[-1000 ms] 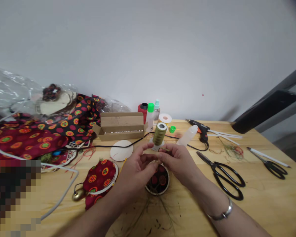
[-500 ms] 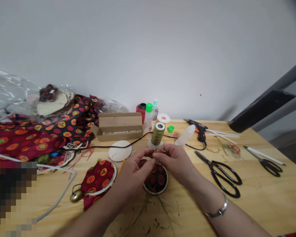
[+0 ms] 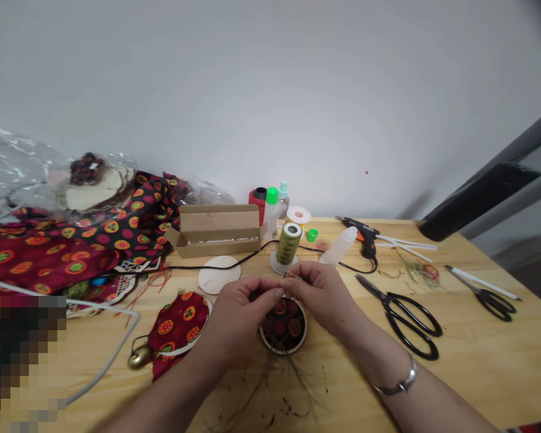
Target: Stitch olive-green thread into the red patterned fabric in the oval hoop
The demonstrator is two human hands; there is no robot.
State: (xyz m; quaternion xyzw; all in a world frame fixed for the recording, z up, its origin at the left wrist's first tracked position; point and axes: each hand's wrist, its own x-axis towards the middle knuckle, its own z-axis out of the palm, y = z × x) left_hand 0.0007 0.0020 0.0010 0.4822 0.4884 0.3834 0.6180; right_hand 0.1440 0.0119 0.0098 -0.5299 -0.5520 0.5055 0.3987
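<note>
My left hand (image 3: 246,307) and my right hand (image 3: 322,291) meet over the middle of the table, both closed in a pinch with fingertips touching. A thin brownish strand or strip (image 3: 294,276) shows at my right fingertips; its kind is too small to tell. What the left fingertips pinch is hidden. Just below them lies a round piece of dark patterned fabric (image 3: 285,328) with a pale rim. Loose thin greenish threads (image 3: 293,376) trail from it towards me. A spool of olive thread (image 3: 289,246) stands upright just beyond my fingers.
On the right lie large black scissors (image 3: 401,319), smaller scissors (image 3: 491,300) and a glue gun (image 3: 363,231). A white bottle (image 3: 340,245) leans behind my right hand. On the left are a cardboard box (image 3: 220,240), a white disc (image 3: 219,275), a red fabric piece (image 3: 183,322) and a bell (image 3: 139,358).
My left hand has shifted slightly left, its index finger lower, and now covers the yellow stick beside it. My right hand has barely moved, still pinching.
</note>
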